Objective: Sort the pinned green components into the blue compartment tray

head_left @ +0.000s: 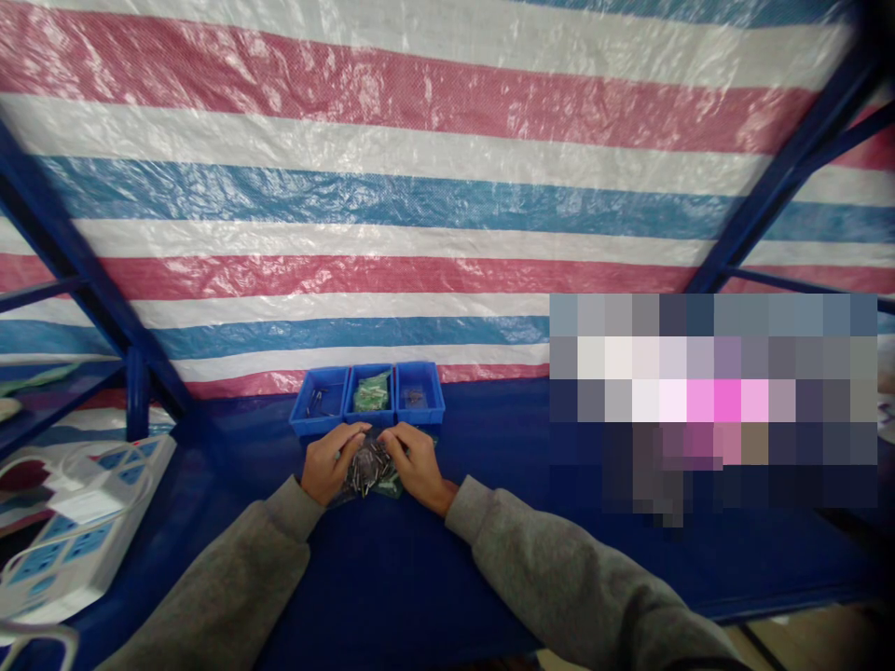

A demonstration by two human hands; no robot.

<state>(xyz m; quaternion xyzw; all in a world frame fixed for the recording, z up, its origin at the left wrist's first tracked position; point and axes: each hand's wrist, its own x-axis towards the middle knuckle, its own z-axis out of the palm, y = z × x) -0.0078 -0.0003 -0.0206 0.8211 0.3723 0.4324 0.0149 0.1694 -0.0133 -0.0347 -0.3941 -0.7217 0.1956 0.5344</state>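
Between my two hands is a clear plastic bag (368, 466) of small dark and shiny metal pieces, too small to name exactly. My left hand (333, 462) grips its left side, fingers curled in. My right hand (418, 463) pinches the other side, thumb toward the middle. Something green and glossy shows under the bag's lower right part. Just beyond my hands stand three blue bins in a row. A few thin metal pieces lie in the left bin (299, 420), green packets (372, 392) fill the middle one, and small dark pieces lie in the right bin (439, 403).
A white power strip (104, 568) with blue sockets, a plug and white cables lies at the left of the blue table (392, 596). Blue metal posts (94, 280) rise at both sides. Striped plastic sheeting (419, 196) hangs behind. A blurred-out patch hides the right side.
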